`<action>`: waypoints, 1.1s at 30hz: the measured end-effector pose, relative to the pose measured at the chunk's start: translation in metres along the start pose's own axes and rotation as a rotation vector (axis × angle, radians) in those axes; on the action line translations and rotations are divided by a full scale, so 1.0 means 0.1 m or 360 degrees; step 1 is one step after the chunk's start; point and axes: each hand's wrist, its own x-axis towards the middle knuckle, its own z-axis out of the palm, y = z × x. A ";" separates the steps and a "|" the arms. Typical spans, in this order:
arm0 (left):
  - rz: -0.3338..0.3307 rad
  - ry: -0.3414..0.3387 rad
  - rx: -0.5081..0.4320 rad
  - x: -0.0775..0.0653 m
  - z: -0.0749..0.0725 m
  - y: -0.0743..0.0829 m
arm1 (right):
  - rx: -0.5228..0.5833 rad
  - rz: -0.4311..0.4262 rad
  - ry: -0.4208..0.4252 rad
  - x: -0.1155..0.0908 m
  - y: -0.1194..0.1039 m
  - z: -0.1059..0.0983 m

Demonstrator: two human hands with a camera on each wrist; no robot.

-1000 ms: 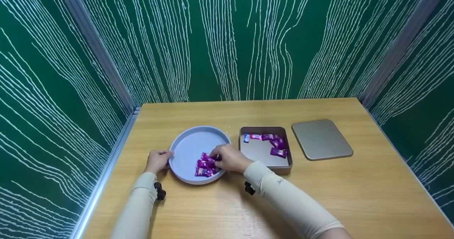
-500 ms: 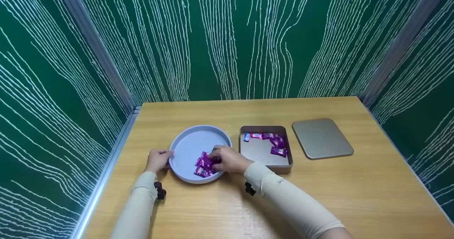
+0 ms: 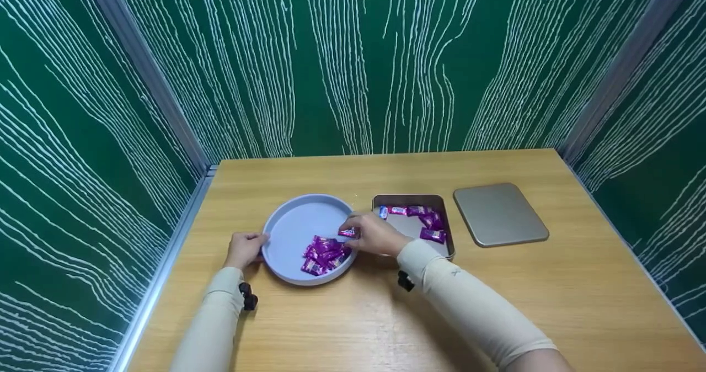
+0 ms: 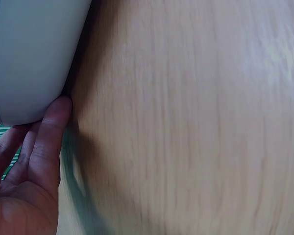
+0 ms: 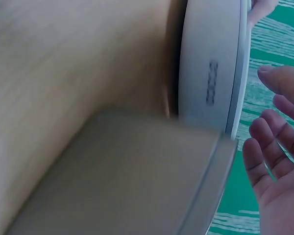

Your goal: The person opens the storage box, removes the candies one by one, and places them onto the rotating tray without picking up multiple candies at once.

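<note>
The right hand (image 3: pixel 378 235) pinches one wrapped candy (image 3: pixel 347 232) between its fingertips, over the right side of the blue dish (image 3: pixel 292 223). Just beside that grip, a heap of purple candies (image 3: pixel 322 255) lies in the dish. The left hand (image 3: pixel 245 249) grips the dish's left rim. Rightward stand an open tin (image 3: pixel 400 229) holding more sweets (image 3: pixel 432 235) and a flat metal lid (image 3: pixel 501 214).

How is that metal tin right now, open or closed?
The tin is open: purple packets show inside it, and a flat metal lid lies on the table to its right.
</note>
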 end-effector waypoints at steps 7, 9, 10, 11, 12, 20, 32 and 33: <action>-0.0013 0.0000 -0.0013 0.01 -0.01 0.00 | -0.0033 0.0041 0.0137 -0.06 0.18 -0.19; -0.0015 0.0002 -0.0011 0.01 -0.01 -0.01 | -0.0039 0.0043 0.0176 -0.07 0.26 -0.25; -0.0016 0.0002 -0.0009 0.01 -0.01 -0.01 | -0.0038 0.0042 0.0193 -0.07 0.29 -0.28; -0.0013 -0.0003 -0.0005 0.02 -0.01 -0.01 | -0.0031 0.0055 0.0209 -0.08 0.33 -0.30; -0.0014 -0.0005 -0.0004 0.02 -0.01 -0.01 | -0.0029 0.0070 0.0221 -0.08 0.37 -0.33; -0.0008 -0.0004 0.0023 0.03 0.00 -0.02 | 0.0076 0.0348 0.0250 -0.09 0.70 -0.42; -0.0034 -0.0012 0.0043 0.02 -0.01 0.00 | 0.0045 0.0602 0.0086 -0.05 0.91 -0.38; -0.0035 -0.0010 0.0043 0.02 -0.01 0.00 | 0.0031 0.0613 0.0063 -0.04 0.90 -0.38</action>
